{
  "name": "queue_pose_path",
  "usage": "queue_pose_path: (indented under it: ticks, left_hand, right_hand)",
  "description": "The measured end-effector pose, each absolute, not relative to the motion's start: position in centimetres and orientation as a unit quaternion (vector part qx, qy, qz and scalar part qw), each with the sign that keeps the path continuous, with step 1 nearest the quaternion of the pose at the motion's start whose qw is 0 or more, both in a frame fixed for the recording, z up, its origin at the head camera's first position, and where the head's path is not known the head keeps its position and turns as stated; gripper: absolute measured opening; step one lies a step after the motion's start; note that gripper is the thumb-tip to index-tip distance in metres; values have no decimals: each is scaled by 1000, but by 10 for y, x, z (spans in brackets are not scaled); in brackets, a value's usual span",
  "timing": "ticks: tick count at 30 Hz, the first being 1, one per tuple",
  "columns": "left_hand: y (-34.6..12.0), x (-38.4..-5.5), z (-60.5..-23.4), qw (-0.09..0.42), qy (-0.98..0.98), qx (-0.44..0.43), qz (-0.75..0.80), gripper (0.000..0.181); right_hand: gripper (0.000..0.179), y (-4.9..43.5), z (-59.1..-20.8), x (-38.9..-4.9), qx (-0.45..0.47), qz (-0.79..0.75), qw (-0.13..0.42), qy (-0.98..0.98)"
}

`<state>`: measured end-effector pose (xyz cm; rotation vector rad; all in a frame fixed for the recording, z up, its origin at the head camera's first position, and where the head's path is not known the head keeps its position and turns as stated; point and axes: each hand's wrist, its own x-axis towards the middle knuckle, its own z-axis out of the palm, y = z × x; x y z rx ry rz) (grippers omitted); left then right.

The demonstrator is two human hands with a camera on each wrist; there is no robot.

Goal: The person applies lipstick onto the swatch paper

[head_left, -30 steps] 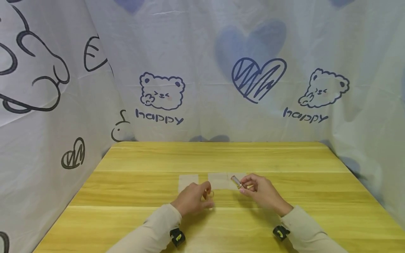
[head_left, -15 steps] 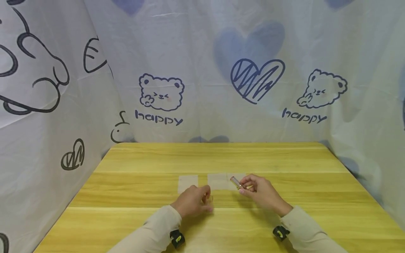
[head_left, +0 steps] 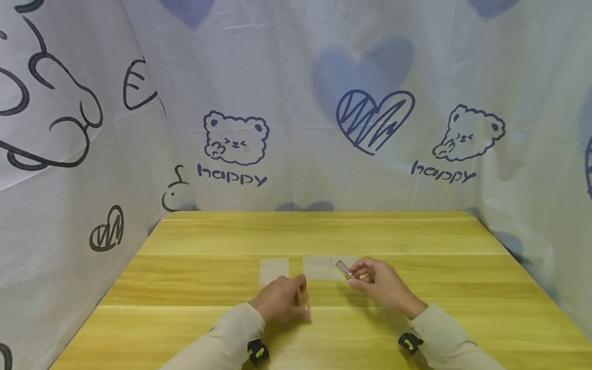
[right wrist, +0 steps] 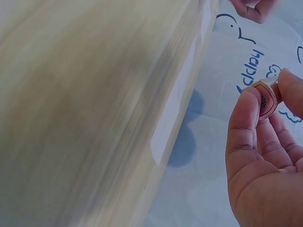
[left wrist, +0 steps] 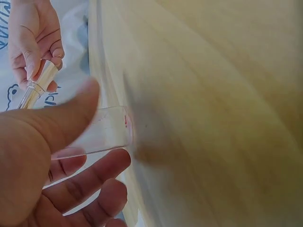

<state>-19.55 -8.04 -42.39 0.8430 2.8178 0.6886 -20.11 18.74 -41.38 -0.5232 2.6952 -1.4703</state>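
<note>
My left hand (head_left: 279, 300) is low over the table, left of centre, gripping a clear squarish cap (left wrist: 106, 127) between thumb and fingers. Faint red marks show near the cap's end. The head view mostly hides that cap behind the fingers. To the right, my right hand (head_left: 384, 282) pinches a small shiny tube (head_left: 344, 269) that looks like a lipstick, its far end tilted up and left. Seen from the right wrist, the tube's rounded-square base (right wrist: 266, 101) has a gold rim and a reddish face with dark specks. A gap separates the two hands.
Pale thin squares lie flat in a row on the yellow wooden table (head_left: 208, 329): one at left (head_left: 274, 271), one in the middle (head_left: 316, 267), and another partly behind the tube. White printed cloth (head_left: 296, 154) hangs behind the table and along its sides.
The left thumb and the clear cap have dipped slightly toward the near side, and less of the cap shows past the fingers. The right hand and tube have hardly moved.
</note>
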Motion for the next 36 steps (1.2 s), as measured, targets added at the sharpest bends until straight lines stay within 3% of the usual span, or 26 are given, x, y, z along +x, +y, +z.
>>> queue_pose_path:
  ticks: [6, 15, 23, 31, 36]
  left_hand:
    - [-80, -195, -421, 68, 922, 270, 270, 60]
    - [-63, -195, -407, -10, 886, 258, 385, 40]
    - [-46, -191, -394, 18, 833, 164, 528, 35]
    - [-33, -186, -391, 106, 702, 78, 700, 33]
    - [-30, -184, -392, 116, 675, 53, 727, 29]
  right_hand:
    - [24, 186, -414, -199, -177, -473, 6, 863]
    - [26, 174, -409, -192, -205, -469, -30, 858]
    - [24, 162, -399, -185, -218, -482, -47, 847]
    - [21, 150, -400, -182, -260, -442, -168, 842]
    - [25, 145, -403, -183, -295, -397, -250, 833]
